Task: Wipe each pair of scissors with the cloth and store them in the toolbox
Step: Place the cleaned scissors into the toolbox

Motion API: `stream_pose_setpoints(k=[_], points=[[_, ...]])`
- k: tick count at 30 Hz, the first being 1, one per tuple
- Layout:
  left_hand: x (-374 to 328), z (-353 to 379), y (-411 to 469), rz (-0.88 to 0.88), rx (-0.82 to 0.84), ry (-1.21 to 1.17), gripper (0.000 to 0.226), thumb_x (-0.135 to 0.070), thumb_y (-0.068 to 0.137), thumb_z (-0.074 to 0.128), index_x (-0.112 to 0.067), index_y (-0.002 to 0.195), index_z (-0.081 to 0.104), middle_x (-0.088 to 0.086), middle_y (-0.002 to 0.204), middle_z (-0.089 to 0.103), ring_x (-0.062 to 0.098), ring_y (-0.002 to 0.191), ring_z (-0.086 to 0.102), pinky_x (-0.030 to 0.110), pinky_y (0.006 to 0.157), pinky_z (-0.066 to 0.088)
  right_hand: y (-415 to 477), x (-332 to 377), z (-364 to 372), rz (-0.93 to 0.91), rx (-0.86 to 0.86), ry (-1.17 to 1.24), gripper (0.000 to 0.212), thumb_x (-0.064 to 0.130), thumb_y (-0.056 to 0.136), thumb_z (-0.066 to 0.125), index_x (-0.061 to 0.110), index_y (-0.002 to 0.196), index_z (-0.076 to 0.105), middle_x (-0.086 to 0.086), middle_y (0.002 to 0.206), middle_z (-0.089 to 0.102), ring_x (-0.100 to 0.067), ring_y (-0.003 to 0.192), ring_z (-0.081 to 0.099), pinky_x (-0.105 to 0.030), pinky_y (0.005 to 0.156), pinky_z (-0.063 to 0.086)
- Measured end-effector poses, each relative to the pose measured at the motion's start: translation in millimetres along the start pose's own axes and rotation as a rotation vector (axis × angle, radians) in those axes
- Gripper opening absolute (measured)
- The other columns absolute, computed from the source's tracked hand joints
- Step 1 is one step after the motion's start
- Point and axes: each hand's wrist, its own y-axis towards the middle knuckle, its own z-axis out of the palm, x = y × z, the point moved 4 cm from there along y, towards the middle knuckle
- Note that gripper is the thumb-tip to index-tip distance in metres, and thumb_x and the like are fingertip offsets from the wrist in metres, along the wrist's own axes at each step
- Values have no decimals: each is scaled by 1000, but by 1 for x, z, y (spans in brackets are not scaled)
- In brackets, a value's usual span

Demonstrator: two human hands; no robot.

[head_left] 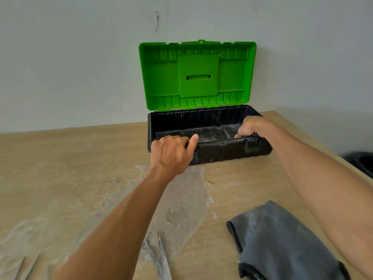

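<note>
A black toolbox (222, 154) stands at the far side of the wooden table, its green lid (197, 75) raised against the wall. My left hand (171, 152) grips the front rim at the box's left end. My right hand (252, 126) grips the same rim near the right latch, fingers curled inside. The inside looks bare and dusty. A grey cloth (282, 243) lies crumpled at the near right. Dusty open scissor blades (159, 257) point away from me at the near middle, partly under my left forearm. More blades (28, 267) show at the near left edge.
The table top (60, 168) is smeared with pale dust and dried residue around the middle. Its right edge runs diagonally past the toolbox. A dark object (361, 162) sits below the table at the far right. A plain wall stands right behind the box.
</note>
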Motion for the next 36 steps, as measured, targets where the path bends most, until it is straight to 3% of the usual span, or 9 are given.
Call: stream_pose_setpoints(k=[6, 9, 14, 17, 23, 28, 31, 33, 36], points=[[-2, 0, 0, -1, -7, 7, 64, -57, 101, 19, -22, 59, 53, -2, 59, 59, 20, 59, 55, 33, 61, 36, 4, -9, -3, 5, -35, -63, 53, 25, 112, 47, -4, 155, 38, -20, 166, 35, -34, 148, 41, -36, 114, 39], [-2, -1, -1, -6, -13, 6, 63, -56, 101, 20, -21, 59, 52, -3, 58, 57, 19, 59, 54, 32, 61, 35, 8, -8, -1, -5, -42, -132, 46, 20, 107, 50, -7, 145, 49, -23, 152, 50, -35, 132, 55, -37, 99, 46], [-2, -1, -2, -11, -16, -2, 62, -55, 102, 22, -22, 57, 48, -3, 57, 54, 19, 59, 53, 33, 61, 38, 12, -8, 2, 29, -42, -201, 23, 19, 103, 59, -2, 95, 55, -15, 106, 54, -32, 99, 54, -35, 82, 41], [-3, 0, -3, -12, -18, -3, 61, -55, 102, 22, -22, 55, 45, -4, 57, 52, 18, 60, 52, 33, 60, 41, 13, -8, 1, 78, -72, -183, 38, 19, 101, 61, 6, 70, 42, -10, 83, 47, -29, 93, 53, -34, 79, 41], [-3, 1, -4, -14, -10, 22, 60, -55, 101, 20, -24, 58, 47, -5, 62, 53, 16, 63, 51, 32, 58, 37, 10, -10, 2, 77, -94, -151, 30, 25, 98, 65, 2, 115, 58, -13, 97, 60, -31, 90, 60, -32, 76, 46], [0, -3, -1, -19, 28, 27, 60, -56, 101, 20, -24, 59, 49, -5, 62, 56, 16, 70, 55, 33, 61, 39, -11, -11, -6, -16, -367, -2, 26, 26, 95, 72, 5, 84, 61, -8, 77, 60, -26, 72, 58, -28, 59, 42], [0, -8, 0, -30, 89, 9, 61, -58, 100, 18, -24, 63, 52, -1, 67, 59, 21, 82, 61, 37, 71, 49, -40, -7, -1, -194, -508, 182, 39, 34, 103, 62, 7, 79, 73, -9, 76, 71, -24, 67, 62, -27, 65, 42], [1, -10, 1, -48, 168, -23, 63, -60, 100, 17, -26, 92, 68, 4, 90, 69, 25, 102, 61, 43, 83, 50, -67, -1, 10, -303, -528, 232, 36, 36, 105, 56, 9, 93, 77, -12, 89, 77, -29, 83, 70, -34, 73, 52], [3, -13, -2, -45, 308, -69, 61, -61, 99, 22, -26, 142, 48, 9, 139, 56, 31, 135, 40, 51, 107, 33, -111, 8, 25, -447, -552, 130, 40, 36, 108, 50, 7, 124, 72, -17, 116, 75, -35, 116, 65, -41, 99, 47]])
